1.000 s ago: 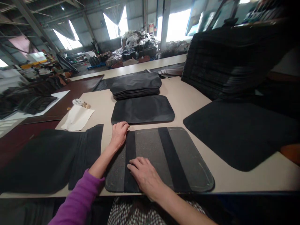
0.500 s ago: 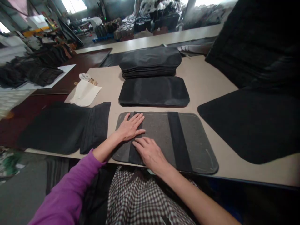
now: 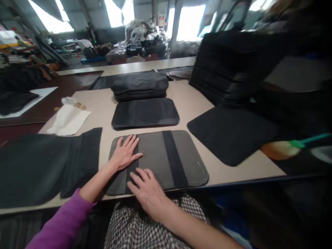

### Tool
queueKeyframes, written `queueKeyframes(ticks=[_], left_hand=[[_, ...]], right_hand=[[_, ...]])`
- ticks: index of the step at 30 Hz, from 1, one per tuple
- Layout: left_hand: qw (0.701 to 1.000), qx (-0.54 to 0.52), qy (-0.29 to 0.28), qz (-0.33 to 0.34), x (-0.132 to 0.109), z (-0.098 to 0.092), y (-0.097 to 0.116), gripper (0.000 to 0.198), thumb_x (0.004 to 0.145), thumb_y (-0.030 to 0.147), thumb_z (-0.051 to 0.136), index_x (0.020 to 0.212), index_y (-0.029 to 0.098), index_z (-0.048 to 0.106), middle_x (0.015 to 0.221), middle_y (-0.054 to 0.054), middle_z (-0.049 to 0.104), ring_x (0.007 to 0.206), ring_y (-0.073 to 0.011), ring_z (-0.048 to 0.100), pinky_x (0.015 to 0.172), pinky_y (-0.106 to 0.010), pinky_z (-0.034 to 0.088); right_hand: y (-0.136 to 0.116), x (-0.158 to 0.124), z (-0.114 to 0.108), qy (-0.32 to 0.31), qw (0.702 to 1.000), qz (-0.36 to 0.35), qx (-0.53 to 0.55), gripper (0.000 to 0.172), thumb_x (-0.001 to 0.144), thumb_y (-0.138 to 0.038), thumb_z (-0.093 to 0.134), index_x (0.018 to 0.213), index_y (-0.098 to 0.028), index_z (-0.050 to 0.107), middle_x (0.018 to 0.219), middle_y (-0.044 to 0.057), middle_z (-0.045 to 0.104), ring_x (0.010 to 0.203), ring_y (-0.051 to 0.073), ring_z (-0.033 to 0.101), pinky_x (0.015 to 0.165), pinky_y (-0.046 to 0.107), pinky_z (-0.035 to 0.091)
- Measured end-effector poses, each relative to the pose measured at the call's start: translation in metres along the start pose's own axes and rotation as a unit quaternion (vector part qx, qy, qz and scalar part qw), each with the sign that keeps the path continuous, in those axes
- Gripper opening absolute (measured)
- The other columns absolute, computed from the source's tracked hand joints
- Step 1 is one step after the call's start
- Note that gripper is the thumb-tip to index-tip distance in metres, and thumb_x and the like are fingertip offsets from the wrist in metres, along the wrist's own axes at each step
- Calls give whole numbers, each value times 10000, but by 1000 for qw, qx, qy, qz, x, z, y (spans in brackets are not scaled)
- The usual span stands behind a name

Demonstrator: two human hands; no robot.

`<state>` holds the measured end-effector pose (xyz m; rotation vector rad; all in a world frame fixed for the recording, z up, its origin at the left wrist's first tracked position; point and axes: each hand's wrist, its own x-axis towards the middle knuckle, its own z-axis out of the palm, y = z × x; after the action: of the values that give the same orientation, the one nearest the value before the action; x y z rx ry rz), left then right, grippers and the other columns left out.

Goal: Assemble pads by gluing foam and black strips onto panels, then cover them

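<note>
Cream paper (image 3: 69, 120), bright windows (image 3: 191, 22) beyond

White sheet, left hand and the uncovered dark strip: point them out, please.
White sheet (image 3: 68, 120), head view: middle of its upper face.
Left hand (image 3: 122, 155), head view: back of the hand.
Uncovered dark strip (image 3: 175, 157), head view: midway along it.

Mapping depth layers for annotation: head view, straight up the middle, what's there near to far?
Checkered cloth → grey panel with two black strips → flat black panel → taller stack of black pieces → long pale surface → heap of whitish material.
</note>
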<state>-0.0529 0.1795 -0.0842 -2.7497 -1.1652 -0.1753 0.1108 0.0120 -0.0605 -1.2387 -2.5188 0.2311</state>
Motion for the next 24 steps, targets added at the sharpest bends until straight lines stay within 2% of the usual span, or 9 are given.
queueKeyframes(ticks=[5, 7, 9, 11, 14, 16, 18, 21, 24], left_hand=[[999, 20, 31, 23, -2, 20, -12, 733, 999, 615, 303, 1587, 177, 310, 1649, -138, 284, 1549, -310, 201, 1223, -592, 109], [999, 19, 29, 28, -3, 28, -18, 726, 993, 594, 284, 1583, 173, 321, 1648, -142, 286, 1550, -310, 200, 1221, -585, 121], [999, 12, 27, 23, -4, 31, -22, 715, 989, 558, 270, 1588, 170, 306, 1648, -143, 292, 1545, -305, 218, 1217, -575, 149], [999, -3, 35, 2, -3, 29, -24, 691, 990, 517, 264, 1596, 187, 279, 1649, -134, 299, 1538, -301, 241, 1211, -573, 180], [996, -46, 69, -30, 1, 14, -20, 655, 982, 517, 312, 1570, 230, 318, 1598, -127, 404, 1482, -313, 356, 1184, -559, 280], [991, -95, 88, -45, 2, 0, -12, 622, 967, 544, 377, 1505, 234, 409, 1445, -130, 564, 1344, -317, 514, 1117, -519, 397], [983, -148, 93, -59, -1, -16, 0, 564, 956, 552, 433, 1419, 237, 497, 1241, -102, 670, 1172, -300, 619, 1026, -474, 489], [973, -201, 86, -76, -12, -32, 22, 442, 944, 554, 487, 1280, 293, 605, 1116, -48, 712, 1089, -286, 657, 964, -458, 542], [968, -223, 91, -75, -21, -39, 41, 353, 928, 566, 515, 1172, 360, 666, 1115, -7, 734, 1081, -279, 677, 941, -462, 572]], right_hand=[[11, -31, -26, 37, 996, -75, -16, 214, 1069, -250, 467, 1036, -223, 677, 1429, 2, 557, 1383, 245, 383, 1166, 480, 297], [28, -53, -41, 86, 994, -63, 10, 224, 1060, -215, 444, 1142, -213, 652, 1407, 20, 576, 1332, 200, 446, 1140, 421, 343], [55, -82, -59, 173, 983, 19, 55, 309, 1045, -173, 399, 1289, -185, 589, 1358, 67, 609, 1254, 179, 522, 1080, 380, 410], [90, -119, -76, 282, 940, 171, 88, 321, 1059, -200, 372, 1296, -194, 589, 1269, 92, 653, 1166, 188, 589, 1009, 361, 467], [147, -183, -97, 413, 796, 436, 71, 333, 1013, -488, 515, 1099, -202, 661, 992, 69, 705, 861, 203, 661, 759, 299, 541], [177, -223, -104, 444, 747, 492, 46, 457, 967, -607, 523, 1009, -173, 657, 837, 65, 677, 690, 197, 613, 623, 295, 507], [197, -253, -107, 454, 724, 518, 29, 489, 921, -660, 560, 931, -182, 662, 777, 48, 652, 651, 196, 581, 605, 302, 468], [216, -275, -108, 413, 740, 530, -36, 439, 942, -625, 554, 889, -206, 673, 785, 41, 657, 675, 208, 592, 647, 322, 458], [230, -264, -110, 300, 829, 450, -142, 388, 1038, -474, 433, 1045, -180, 686, 1057, 107, 695, 983, 267, 630, 901, 392, 478]])
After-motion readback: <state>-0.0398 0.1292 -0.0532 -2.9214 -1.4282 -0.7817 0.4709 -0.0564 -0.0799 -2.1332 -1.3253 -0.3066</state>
